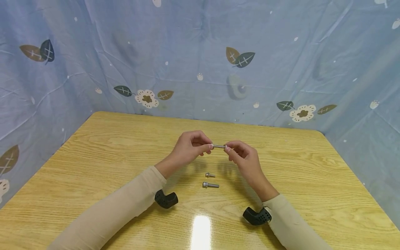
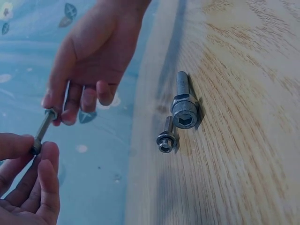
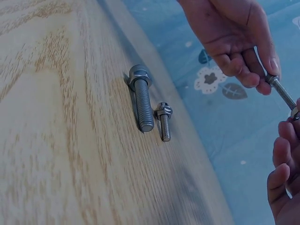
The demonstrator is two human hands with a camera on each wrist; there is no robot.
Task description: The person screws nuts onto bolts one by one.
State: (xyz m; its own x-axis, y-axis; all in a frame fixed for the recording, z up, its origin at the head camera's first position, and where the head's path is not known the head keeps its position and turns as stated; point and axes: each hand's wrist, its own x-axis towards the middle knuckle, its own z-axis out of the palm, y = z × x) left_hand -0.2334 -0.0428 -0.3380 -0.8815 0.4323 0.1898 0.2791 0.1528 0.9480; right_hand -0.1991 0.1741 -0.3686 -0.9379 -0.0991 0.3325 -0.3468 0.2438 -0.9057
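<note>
Nearest camera: two beige sleeves [image 1: 106,211], forearms coming in from near left and near right, a black perforated wrist piece [image 1: 167,200] under each cuff.

Work item: held bolt [image 1: 219,146], up off the table mid-scene, roughly level, spanning the gap between the hands. Left hand [image 1: 188,148] pinches the head end, thumb against fingers. Right hand [image 1: 247,158] pinches the other end, where a nut [image 2: 53,114] sits on the thread. My read: gripping only the two ends leaves the shank bare between them, and lets head and nut be turned against each other. Can't tell how much thread the nut has on it.

Nearer than the hands, lying on the wood: small bolt [image 1: 210,175], then large bolt [image 1: 211,185] just nearer. Roughly parallel, heads left, thread ends right, each with its own nut up by the head. Looks like a deliberate row, in easy reach of either hand.

Surface: light wood-grain table [image 1: 312,166], rounded far corners, bright glare patch [image 1: 201,232] at the near edge. Room: pale blue curtain [image 1: 187,41] on far, left and right sides, creased, printed with leaves and white flowers.
</note>
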